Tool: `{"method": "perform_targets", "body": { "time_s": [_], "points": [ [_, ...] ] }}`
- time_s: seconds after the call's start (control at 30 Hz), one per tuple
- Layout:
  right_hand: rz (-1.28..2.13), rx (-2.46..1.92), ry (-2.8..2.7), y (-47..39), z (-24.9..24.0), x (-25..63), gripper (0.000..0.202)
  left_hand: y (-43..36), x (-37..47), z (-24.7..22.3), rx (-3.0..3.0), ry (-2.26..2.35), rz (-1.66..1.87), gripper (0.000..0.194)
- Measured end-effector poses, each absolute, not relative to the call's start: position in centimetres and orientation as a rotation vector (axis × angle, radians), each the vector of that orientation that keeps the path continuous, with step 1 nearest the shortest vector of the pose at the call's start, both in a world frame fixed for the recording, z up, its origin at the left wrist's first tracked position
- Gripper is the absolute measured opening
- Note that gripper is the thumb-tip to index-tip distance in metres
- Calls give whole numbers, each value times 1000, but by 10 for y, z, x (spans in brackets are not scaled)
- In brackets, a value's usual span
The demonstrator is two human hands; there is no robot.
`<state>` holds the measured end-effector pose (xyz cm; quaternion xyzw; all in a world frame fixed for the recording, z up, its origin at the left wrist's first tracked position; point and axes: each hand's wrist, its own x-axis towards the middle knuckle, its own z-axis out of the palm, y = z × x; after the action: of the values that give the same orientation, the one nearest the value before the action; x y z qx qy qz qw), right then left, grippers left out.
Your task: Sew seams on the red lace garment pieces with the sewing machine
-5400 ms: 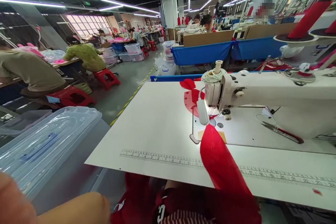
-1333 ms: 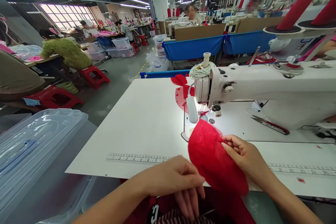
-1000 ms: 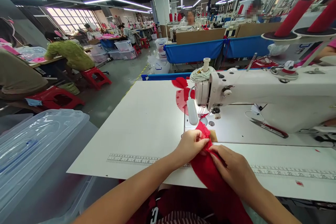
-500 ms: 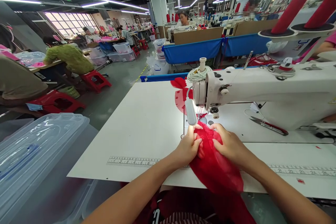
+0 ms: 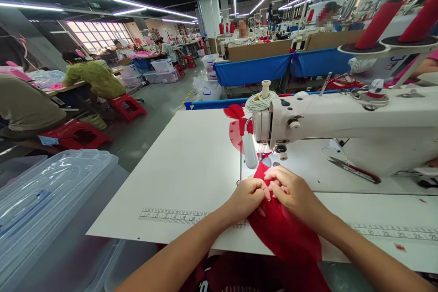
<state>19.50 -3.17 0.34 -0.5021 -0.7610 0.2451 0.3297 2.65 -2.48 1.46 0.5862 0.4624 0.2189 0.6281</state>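
Both hands at centre frame, close together: left hand (image 5: 247, 196) curled, fingertips pinched on the near edge of the red cloth (image 5: 284, 232); right hand (image 5: 293, 191) likewise closed down on the cloth, fingers bent, thumb side touching the left hand. Cloth spread from just below the needle of the sewing machine (image 5: 342, 123), across the white table (image 5: 191, 169) and over its near edge toward the lap.

Counted: one sewing machine, upper right of centre; one small lamp (image 5: 249, 150) hanging at its left end; one pair of scissors (image 5: 356, 171) on the machine bed, well to the right of the hands; two red thread cones (image 5: 379, 23) at upper right; one printed ruler strip (image 5: 174, 214) along the near table edge; one clear plastic bin lid (image 5: 51, 196) at lower left; two red stools (image 5: 77, 134) at left; more red fabric pieces (image 5: 239, 121) behind the machine head.

Against half a second ago: hands drawn nearer together, now touching; cloth flattened and narrowed to a point beneath the needle rather than bunched up between the hands.
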Motion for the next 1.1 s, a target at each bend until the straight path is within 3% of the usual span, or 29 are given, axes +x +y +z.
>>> {"method": "perform_targets", "body": {
  "time_s": [0.07, 0.23, 0.37, 0.57, 0.7, 0.77, 0.9, 1.1],
  "points": [
    [690, -1294, -2009, -26, -1, 191, 19, -26, 25, 18, 1348, 1065, 493, 16],
    [496, -1286, -2221, -20, -12, 193, 17, -34, 26, 14, 1377, 1109, 494, 41],
    [333, -1333, -2345, -17, -13, 200, 16, -34, 29, 10, 1445, 1163, 442, 39],
    [235, -1245, -2406, -13, -15, 211, 22, -5, 6, 22, 2017, 1583, 398, 46],
    [285, -1234, -2435, -12, -13, 215, 28, 10, 2, 25, 2217, 1773, 454, 27],
    [298, -1229, -2459, -11, -12, 216, 31, 12, 6, 23, 2425, 1635, 489, 17],
    [291, -1208, -2479, -10, -13, 217, 38, 7, 11, 11, 2775, 1074, 453, 19],
    [265, -1197, -2492, -11, -15, 218, 40, 5, 6, -5, 3005, 1040, 472, 22]
  ]
}}
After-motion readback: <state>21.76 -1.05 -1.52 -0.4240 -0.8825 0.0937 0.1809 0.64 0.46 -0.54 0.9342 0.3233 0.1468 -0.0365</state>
